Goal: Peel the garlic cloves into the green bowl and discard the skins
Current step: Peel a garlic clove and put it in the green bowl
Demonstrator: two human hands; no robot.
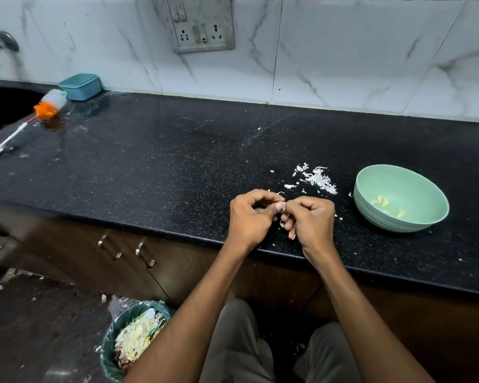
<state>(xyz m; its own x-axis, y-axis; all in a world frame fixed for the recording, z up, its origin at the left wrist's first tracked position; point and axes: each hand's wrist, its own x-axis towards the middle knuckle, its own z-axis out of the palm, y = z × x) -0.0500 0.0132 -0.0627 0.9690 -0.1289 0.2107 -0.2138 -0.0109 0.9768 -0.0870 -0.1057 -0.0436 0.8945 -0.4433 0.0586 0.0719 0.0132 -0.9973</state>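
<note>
A black speckled countertop (150, 167) runs under a marble-tiled wall. Near its front edge, the left hand (250, 218) and right hand (310, 221) meet, fingers curled, pinching a garlic clove (280, 207) between them. Loose skins (317, 178) lie just behind the hands. The green bowl (401, 199), holding peeled cloves (382, 201), sits to the right, near the right hand.
</note>
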